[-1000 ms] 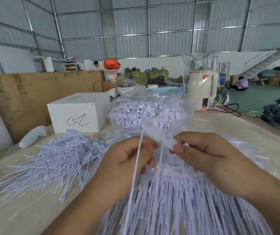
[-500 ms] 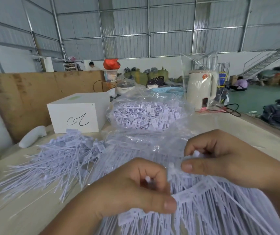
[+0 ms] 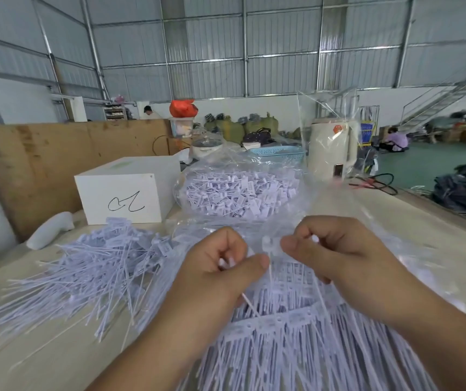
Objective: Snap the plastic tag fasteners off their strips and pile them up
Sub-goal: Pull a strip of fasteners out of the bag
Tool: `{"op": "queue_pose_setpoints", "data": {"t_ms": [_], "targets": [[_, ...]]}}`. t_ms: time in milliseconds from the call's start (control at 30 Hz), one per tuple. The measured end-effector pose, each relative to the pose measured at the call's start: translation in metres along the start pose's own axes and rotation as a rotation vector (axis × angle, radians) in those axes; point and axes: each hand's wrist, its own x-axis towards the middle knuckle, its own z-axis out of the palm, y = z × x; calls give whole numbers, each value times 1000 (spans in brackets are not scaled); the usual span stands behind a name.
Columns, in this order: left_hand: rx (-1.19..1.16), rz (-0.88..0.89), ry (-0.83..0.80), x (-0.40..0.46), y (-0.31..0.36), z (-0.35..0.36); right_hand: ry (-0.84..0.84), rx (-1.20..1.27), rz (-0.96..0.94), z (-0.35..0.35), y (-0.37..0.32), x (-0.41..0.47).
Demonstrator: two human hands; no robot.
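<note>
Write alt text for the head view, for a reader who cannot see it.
Two hands, the left hand and the right hand, pinch a white plastic tag fastener between them above a spread of fastener strips on a table. A loose pile of fasteners lies to the left, before a white box.

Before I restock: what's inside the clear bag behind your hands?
The bag holds loose white fasteners, heaped. Its bottom layers are covered.

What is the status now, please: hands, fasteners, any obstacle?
Left hand and right hand both pinching one white plastic tag fastener. Loose white fastener pile at left. Nothing blocking.
</note>
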Motion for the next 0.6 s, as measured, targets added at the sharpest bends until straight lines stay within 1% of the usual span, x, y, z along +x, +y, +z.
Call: {"op": "queue_pose_setpoints", "data": {"t_ms": [133,200,267,333,400,500,567,600], "targets": [[-79,-45,-229,-1,4,-6,-109,95,-10,-9,3,2],[-56,-56,-331,-1,5,-9,-159,112,-10,-14,3,2],[-33,-56,-456,-1,6,-10,-259,124,-10,-14,4,2],[-25,-58,-571,-1,7,-11,-332,110,-8,-11,5,1],[-31,-78,-658,-1,8,-15,-332,51,-2,-10,6,1],[-95,-138,-709,0,10,-22,-334,-16,2,-10,5,1],[-117,-150,-656,1,10,-22,-355,-40,4,-11,4,0],[-92,-145,-591,1,8,-21,-371,-50,10,-11,4,0]]}}
